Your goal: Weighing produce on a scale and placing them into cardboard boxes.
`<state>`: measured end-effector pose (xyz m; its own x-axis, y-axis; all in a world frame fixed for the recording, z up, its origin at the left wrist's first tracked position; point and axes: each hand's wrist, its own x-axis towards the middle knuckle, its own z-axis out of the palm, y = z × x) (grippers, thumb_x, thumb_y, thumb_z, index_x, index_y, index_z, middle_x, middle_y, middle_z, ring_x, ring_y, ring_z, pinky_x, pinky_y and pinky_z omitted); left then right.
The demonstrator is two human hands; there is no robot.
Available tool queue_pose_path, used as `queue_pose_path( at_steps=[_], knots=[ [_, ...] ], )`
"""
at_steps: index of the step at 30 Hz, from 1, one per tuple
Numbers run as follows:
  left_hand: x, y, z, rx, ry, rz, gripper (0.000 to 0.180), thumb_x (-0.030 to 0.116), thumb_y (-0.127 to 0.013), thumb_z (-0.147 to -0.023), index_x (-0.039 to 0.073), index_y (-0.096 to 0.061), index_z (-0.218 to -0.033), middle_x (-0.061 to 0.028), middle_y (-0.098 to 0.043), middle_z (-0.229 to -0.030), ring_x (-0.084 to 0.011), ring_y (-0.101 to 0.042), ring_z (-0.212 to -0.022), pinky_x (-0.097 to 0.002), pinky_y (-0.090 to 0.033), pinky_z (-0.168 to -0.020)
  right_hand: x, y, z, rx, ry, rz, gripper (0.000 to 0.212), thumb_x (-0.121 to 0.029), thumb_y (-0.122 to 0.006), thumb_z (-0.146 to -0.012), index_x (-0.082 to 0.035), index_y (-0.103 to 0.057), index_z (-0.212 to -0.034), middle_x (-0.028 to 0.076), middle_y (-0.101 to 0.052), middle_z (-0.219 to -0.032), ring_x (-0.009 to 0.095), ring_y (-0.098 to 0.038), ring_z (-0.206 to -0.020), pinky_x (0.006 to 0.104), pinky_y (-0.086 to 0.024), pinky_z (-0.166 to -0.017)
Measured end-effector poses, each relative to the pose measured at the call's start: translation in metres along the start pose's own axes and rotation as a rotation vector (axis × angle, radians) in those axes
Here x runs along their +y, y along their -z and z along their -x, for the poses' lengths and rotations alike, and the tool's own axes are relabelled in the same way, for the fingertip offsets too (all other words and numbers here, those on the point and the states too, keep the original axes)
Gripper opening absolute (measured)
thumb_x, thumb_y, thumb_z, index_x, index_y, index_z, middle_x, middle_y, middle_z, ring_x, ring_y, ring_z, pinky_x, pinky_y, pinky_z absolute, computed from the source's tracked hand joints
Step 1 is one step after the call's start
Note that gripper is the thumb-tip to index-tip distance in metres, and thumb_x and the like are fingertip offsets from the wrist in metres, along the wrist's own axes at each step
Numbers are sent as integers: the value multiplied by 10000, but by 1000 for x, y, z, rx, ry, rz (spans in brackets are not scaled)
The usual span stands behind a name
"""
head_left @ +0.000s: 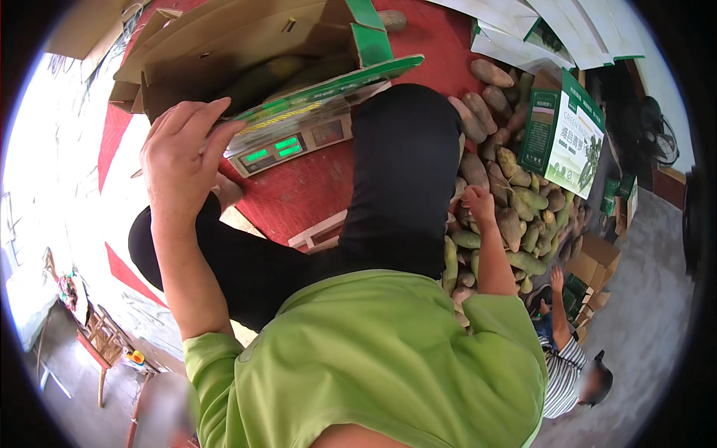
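An open cardboard carton (pixel 246 45) with green edges holds long radishes (pixel 299 75) in shadow. It stands on a digital scale (pixel 328 133) with green-lit displays. My left hand (pixel 179 145) is at the carton's near left corner, thumb and forefinger spread apart beside the near flap (pixel 321 93). On my right, a heap of brown-skinned and green radishes (pixel 511 224) lies past my knee. My right hand (pixel 478 201) is at the heap's near left edge, its fingers curled in among the radishes. What it holds, if anything, is hidden.
A green and white carton (pixel 564 134) stands at the heap's far right. White cartons (pixel 508 45) line the back. Red sheeting (pixel 306 201) covers the ground before me. A person in a striped shirt (pixel 564 381) is at the lower right near brown boxes (pixel 594 261); a wooden chair (pixel 101 343) is lower left.
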<state>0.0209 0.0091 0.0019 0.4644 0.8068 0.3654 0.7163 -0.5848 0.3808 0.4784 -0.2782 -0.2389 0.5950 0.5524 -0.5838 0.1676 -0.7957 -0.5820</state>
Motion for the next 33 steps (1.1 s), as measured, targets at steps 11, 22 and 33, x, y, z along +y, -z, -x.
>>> queue_pose_path(
  at_steps=[11, 22, 33],
  knots=[
    [-8, 2, 6, -103, 114, 100, 249, -13, -689, -790, 4, -689, -1038, -88, -646, -916, -160, -602, -833, -263, -478, -742, 27, 11, 21, 12, -256, -60, 308, -317, -593, -893, -65, -652, -1060, 27, -680, -844, 112, -624, -652, 270, -455, -526],
    [-19, 0, 8, -51, 87, 5, 197, 22, -643, -856, 4, -698, -1044, -89, -677, -924, -158, -632, -839, -257, -500, -757, 86, 11, 47, 56, -362, 1, 315, -315, -593, -882, -74, -653, -1075, 30, -685, -860, 142, -640, -683, 296, -474, -550],
    [-28, 2, 8, 14, 61, -7, 181, 17, -620, -866, 3, -702, -1026, -99, -697, -923, -174, -664, -852, -293, -518, -794, 143, -68, 47, -245, -140, 509, 427, -429, -618, -819, -3, -636, -812, 159, -660, -731, 248, -626, -559, 392, -493, -493]
  ],
)
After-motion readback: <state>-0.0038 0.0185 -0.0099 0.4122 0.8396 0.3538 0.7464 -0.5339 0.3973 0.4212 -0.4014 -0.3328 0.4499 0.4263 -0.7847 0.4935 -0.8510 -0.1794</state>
